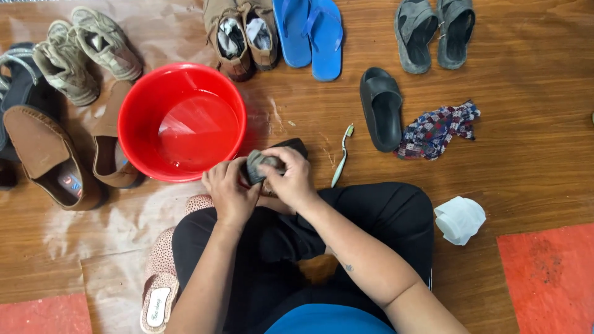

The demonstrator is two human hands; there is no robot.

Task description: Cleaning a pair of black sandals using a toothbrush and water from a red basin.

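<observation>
I sit cross-legged on a wooden floor. My left hand [230, 192] grips a black slide sandal [291, 146] held over my lap, most of it hidden by my hands. My right hand [291, 178] presses a grey cloth [260, 162] against that sandal. A red bucket [139, 117] with a little water stands just beyond my hands, to the left. The matching black slide sandal [381, 108] lies on the floor to the right, with a white and green toothbrush [341, 158] between it and my hands.
Brown loafers [43, 148], beige sneakers [83, 52], brown boots [241, 34], blue flip-flops [309, 34] and grey sandals [433, 31] lie along the far side. A patterned rag [436, 128] and a white crumpled wipe [459, 219] lie right. A pink dotted slipper [159, 278] sits by my left knee.
</observation>
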